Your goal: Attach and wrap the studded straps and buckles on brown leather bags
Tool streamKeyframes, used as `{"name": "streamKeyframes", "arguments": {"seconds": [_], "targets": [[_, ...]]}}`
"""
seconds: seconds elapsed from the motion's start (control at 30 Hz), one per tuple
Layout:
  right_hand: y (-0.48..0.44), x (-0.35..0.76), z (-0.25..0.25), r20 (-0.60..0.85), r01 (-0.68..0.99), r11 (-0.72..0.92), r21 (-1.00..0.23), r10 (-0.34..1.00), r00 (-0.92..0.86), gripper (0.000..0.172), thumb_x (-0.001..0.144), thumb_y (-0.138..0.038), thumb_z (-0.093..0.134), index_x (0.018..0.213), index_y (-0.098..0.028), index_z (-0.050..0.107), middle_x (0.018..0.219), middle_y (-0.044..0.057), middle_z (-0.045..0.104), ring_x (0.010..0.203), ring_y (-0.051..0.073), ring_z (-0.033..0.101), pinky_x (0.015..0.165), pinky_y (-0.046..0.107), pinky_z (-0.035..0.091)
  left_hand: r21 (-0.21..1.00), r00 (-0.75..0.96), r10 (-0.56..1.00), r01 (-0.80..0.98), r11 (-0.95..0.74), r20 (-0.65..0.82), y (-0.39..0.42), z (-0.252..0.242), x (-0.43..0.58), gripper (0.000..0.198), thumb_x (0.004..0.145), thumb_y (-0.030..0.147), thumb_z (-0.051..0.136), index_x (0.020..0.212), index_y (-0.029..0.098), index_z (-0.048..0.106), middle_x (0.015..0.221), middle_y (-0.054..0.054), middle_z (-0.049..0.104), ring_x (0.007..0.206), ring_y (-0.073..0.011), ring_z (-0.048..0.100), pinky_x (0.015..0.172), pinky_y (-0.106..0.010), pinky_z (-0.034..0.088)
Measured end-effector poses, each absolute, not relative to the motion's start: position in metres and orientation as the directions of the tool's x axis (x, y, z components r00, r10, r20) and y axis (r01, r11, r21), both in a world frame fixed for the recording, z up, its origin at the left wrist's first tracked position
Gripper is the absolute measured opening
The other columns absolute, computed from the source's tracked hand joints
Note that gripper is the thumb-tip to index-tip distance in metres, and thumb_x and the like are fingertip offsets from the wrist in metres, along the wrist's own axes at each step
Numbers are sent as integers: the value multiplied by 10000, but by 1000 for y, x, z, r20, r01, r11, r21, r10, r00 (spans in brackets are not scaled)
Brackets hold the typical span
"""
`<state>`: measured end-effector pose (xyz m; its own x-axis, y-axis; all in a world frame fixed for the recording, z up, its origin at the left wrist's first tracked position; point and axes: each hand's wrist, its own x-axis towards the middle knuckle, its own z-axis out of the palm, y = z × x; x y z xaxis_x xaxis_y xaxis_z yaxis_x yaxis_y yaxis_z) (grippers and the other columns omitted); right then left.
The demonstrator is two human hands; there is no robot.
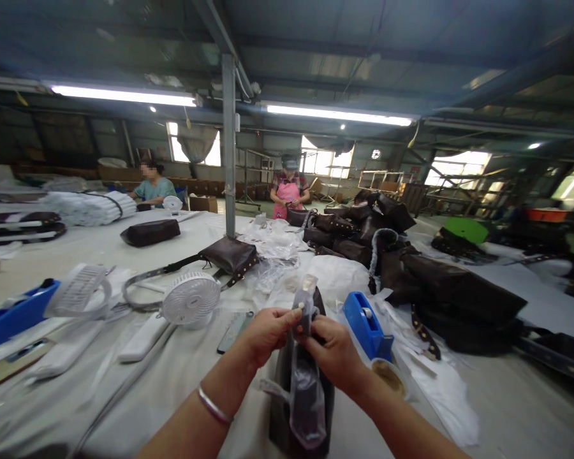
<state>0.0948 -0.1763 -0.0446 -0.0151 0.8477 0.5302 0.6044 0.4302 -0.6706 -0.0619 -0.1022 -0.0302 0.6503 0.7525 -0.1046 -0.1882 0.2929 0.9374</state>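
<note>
A dark leather bag (280,414) stands on the table right in front of me. Along its top runs a strap wrapped in clear plastic (309,398). My left hand (272,328) pinches the wrapped strap near its far end, thumb on top. From the other side my right hand (335,347) grips the same strap, fingers curled and partly hidden. A blue tape dispenser (368,325) sits just beyond my right hand. Left of my left hand lies a phone (234,331).
White fans (191,298) stand on the left, near another blue dispenser (14,315). A dark studded bag (232,255) lies beyond. Dark bags (452,293) pile up on the right, with loose plastic (277,255) mid-table. A metal post (229,146) rises ahead; two co-workers are farther back.
</note>
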Motion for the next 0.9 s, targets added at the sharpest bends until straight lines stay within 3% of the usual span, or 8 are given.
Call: {"name": "streamKeyframes", "arguments": {"seconds": [0.1, 0.17, 0.33, 0.43, 0.53, 0.63, 0.73, 0.9], "targets": [[-169, 100, -55, 642, 750, 475, -461, 762, -87, 166, 875, -198, 540, 766, -155, 657, 788, 60, 621, 721, 175, 568, 664, 295, 435, 923, 623, 775, -225, 311, -109, -94, -31, -49, 448, 585, 476, 862, 707, 99, 654, 524, 43, 495, 419, -33, 307, 425, -211, 143], [-166, 103, -57, 636, 709, 490, -508, 768, -75, 151, 880, -234, 550, 813, -159, 662, 838, 75, 625, 779, 193, 574, 714, 315, 447, 920, 595, 800, -269, 286, -75, -95, -34, -46, 410, 587, 425, 868, 747, 92, 691, 562, 13, 564, 457, -57, 397, 449, -204, 225], [-153, 115, -52, 121, -3, 121, -993, 991, -60, 375, 836, -530, 624, 785, -158, 627, 578, -46, 463, 511, 91, 406, 500, 221, 352, 991, 426, 897, -103, -85, 121, -107, -47, -46, 206, 747, 333, 749, 811, 139, 762, 718, -35, 693, 657, -154, 562, 622, -249, 401], [-142, 116, -52, -170, -300, -179, -937, 984, -56, 466, 739, -589, 707, 710, -138, 594, 480, -100, 343, 410, 37, 228, 407, 191, 157, 934, 349, 893, 108, -340, 284, -113, -56, -46, 138, 778, 300, 708, 743, 178, 762, 703, -23, 674, 701, -173, 565, 662, -259, 393], [-134, 112, -55, -209, -365, -194, -911, 978, 3, 415, 614, -458, 843, 691, -134, 596, 506, -65, 491, 395, 29, 307, 397, 185, 178, 877, 343, 878, 227, -423, 335, -111, -61, -49, 173, 779, 311, 703, 673, 177, 736, 648, -14, 621, 676, -167, 537, 652, -263, 365], [-131, 111, -58, -69, -268, -56, -962, 997, 38, 338, 655, -411, 819, 737, -124, 660, 642, 13, 646, 521, 98, 523, 514, 225, 388, 952, 448, 875, 142, -270, 182, -100, -61, -54, 261, 770, 408, 713, 730, 151, 731, 626, -5, 586, 603, -135, 481, 586, -251, 327], [-130, 111, -62, 136, 94, 127, -987, 985, 103, 241, 734, -371, 751, 717, -138, 693, 681, 19, 661, 646, 150, 577, 625, 271, 438, 992, 551, 833, -69, 110, -54, -82, -59, -54, 494, 738, 607, 680, 781, 115, 691, 535, 48, 454, 464, -65, 305, 477, -218, 207], [-130, 111, -73, 484, 653, 345, -674, 874, 37, 114, 826, -225, 610, 756, -180, 688, 766, 42, 647, 729, 175, 578, 667, 284, 414, 911, 572, 778, -122, 395, -261, -56, -57, -32, 535, 598, 631, 779, 654, 144, 566, 503, 67, 438, 400, -41, 279, 425, -209, 145]]}}
